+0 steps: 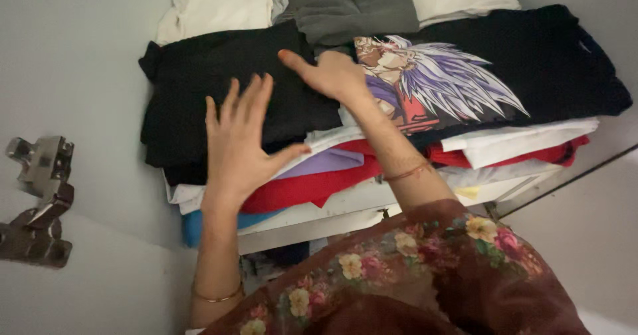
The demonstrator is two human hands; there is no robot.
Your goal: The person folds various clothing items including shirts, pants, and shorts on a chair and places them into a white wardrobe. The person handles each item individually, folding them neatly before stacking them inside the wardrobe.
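My left hand (240,139) is flat and spread, fingers apart, pressing on a folded black garment (199,82) at the top left of a pile of folded clothes on a white shelf (345,209). My right hand (329,74) reaches further in, fingers together, resting on the pile between that black garment and a black T-shirt (531,62) with a printed cartoon figure with white and purple hair. Neither hand grips anything. Under the black items lie white, red (299,189), lilac and blue folded pieces.
Behind the pile sit cream (212,6), grey (352,2) and white folded clothes. A metal door hinge (40,199) is fixed on the white cupboard wall at left. A cupboard edge runs diagonally at the lower right. My floral sleeve (425,275) fills the bottom.
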